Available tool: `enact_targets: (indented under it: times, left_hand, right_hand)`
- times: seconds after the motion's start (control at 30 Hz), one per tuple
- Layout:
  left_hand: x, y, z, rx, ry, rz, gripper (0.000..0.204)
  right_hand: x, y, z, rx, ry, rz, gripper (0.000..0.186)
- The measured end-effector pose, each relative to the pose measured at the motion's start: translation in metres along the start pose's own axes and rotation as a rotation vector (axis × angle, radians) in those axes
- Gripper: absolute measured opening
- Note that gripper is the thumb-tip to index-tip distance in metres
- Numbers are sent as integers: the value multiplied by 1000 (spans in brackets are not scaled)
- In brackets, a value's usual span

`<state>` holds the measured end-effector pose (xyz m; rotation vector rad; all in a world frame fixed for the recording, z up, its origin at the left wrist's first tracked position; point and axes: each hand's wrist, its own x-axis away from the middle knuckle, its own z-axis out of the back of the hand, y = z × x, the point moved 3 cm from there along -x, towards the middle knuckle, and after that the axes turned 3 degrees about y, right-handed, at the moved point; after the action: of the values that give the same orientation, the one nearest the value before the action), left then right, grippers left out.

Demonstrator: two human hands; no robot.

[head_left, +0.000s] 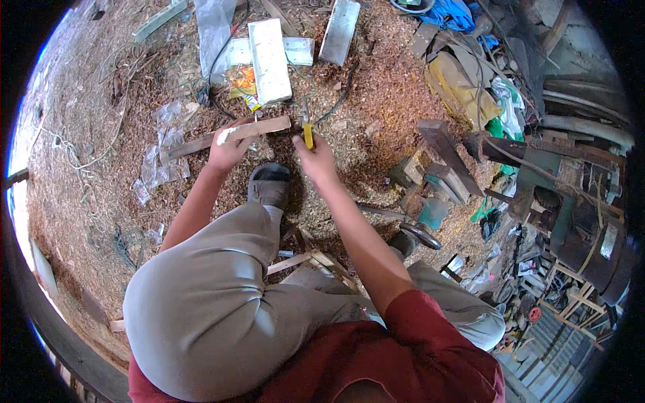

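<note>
My left hand point(230, 149) is closed around a short length of wood point(265, 126), whose pale face points up. A darker wooden strip point(188, 148) runs out to the left of that hand; I cannot tell whether it is the same piece. Just right of the wood's end, my right hand point(316, 158) grips a yellow-handled tool point(308, 136). Its narrow metal part points away from me, but its exact kind is too small to make out. The tool and the wood appear close together, with a small gap between them.
Beyond my hands lie a whitish block point(271, 64), another block point(340, 32), clear plastic sheeting point(213, 33) and a dark cable point(339, 97). Wood shavings cover the ground. My sandalled foot point(270, 187) is just below my hands. Timber offcuts point(451, 154) and machinery point(551, 195) stand right.
</note>
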<state>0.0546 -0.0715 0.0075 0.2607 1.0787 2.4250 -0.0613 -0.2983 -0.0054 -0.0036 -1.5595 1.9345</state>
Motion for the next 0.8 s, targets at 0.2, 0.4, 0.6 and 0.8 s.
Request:
enact_targets:
  times: [0.2, 0.4, 0.6, 0.8]
  left_hand:
    - [-3, -3, -4, 99, -18, 42, 39]
    - [-4, -3, -5, -2, -32, 54, 36]
    - [-4, 10, 1, 123, -57, 114, 40]
    - [6, -35, -13, -48, 85, -42, 35]
  right_hand:
    - [-23, -20, -12, -20, 5, 66, 18]
    - [-21, 14, -19, -262, 49, -5, 23]
    - [19, 31, -19, -454, -31, -135, 31]
    - [36, 28, -37, -400, -41, -56, 28]
